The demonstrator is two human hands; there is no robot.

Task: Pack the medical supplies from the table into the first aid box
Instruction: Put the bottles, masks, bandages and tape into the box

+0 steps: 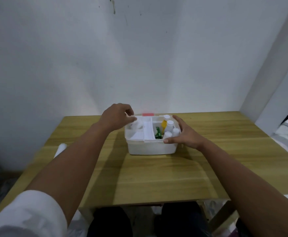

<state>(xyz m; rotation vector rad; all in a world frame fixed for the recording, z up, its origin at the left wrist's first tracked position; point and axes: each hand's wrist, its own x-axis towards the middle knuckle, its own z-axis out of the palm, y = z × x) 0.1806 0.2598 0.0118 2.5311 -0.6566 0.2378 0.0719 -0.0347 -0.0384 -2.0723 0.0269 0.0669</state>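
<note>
A bare white wall backs a wooden table (157, 177), and the white first aid box (150, 147) stands open near its far edge. The right half of the box holds several white bottles (170, 124), a yellow one (164, 124) and something green (158, 133); a white insert tray (139, 134) fills the left half.

The left hand (116, 117) hovers over the tray's 10 o'clock corner, fingers curled around a small white item (136, 124); blur hides whether it is firmly pinched or just let go. The right hand (182, 134) is spread open, thumb on the rim at 5 o'clock and fingers along the rim at 3 o'clock, bracing the box rather than holding anything.

To do this well, I judge the item should be lowered flat into the tray's back pocket, kept below the rim so a lid can close, while the right hand steadies the box. A white object (60, 148) at 9 o'clock on the table seems still unpacked.
</note>
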